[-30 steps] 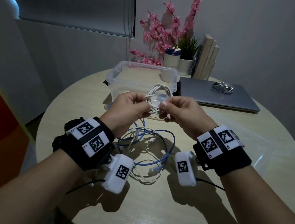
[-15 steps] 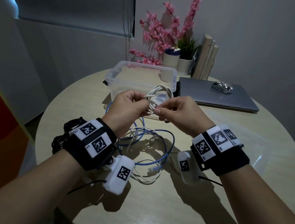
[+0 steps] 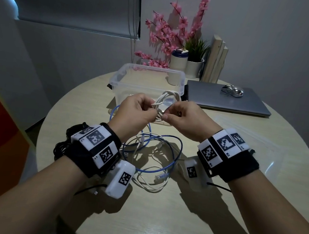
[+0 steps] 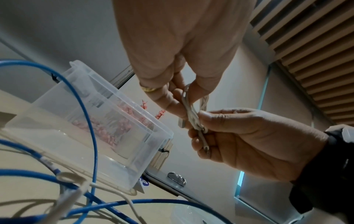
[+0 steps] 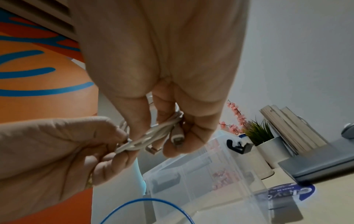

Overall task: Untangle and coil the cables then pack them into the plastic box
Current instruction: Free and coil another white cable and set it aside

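A small white cable coil is held up in front of the clear plastic box. My left hand pinches the coil's left side, and my right hand pinches its lower right. In the left wrist view the white cable is bunched into a narrow bundle between my left hand and right hand. The right wrist view shows the bundle and a connector end lying against my right fingers. A blue cable and another white cable lie tangled on the table below.
A black cable lies at the table's left edge, partly behind my left wrist. A closed laptop with a silver mouse sits back right. A clear lid lies right. Pots, pink flowers and books stand behind the box.
My right wrist has turned and drawn slightly left and closer to the left hand. The coil stays held between both hands, now squeezed narrower at its lower end.
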Motion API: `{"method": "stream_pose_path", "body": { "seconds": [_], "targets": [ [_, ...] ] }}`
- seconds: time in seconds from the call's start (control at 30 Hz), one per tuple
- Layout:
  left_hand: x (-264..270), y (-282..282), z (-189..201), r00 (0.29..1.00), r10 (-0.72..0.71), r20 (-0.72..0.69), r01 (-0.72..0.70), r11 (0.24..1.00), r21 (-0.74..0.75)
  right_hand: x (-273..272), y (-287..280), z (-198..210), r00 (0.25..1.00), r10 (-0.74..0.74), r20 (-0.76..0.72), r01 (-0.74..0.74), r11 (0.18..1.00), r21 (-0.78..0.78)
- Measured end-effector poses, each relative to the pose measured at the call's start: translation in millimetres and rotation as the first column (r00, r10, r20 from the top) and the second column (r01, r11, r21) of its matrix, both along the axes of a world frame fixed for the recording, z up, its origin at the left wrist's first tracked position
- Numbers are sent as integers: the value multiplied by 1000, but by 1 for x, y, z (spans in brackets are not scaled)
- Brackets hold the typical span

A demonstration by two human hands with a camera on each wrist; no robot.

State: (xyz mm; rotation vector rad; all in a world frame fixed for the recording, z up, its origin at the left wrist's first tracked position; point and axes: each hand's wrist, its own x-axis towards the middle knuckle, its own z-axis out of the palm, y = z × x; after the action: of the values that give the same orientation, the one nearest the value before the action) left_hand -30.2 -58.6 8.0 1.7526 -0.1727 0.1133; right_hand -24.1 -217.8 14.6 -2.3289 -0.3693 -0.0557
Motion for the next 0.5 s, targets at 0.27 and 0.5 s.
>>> {"method": "stream_pose_path", "body": {
  "seconds": [0.27,0.5],
  "targets": [
    [2,1,-3,997,45,55,-50,994,93,-2,3,2,999,31,-39,-32,998,-46],
    [6,2,-7,997,18,78,-39,961,275,0,3,-1,994,36,-99,-35,999,9]
  ]
}}
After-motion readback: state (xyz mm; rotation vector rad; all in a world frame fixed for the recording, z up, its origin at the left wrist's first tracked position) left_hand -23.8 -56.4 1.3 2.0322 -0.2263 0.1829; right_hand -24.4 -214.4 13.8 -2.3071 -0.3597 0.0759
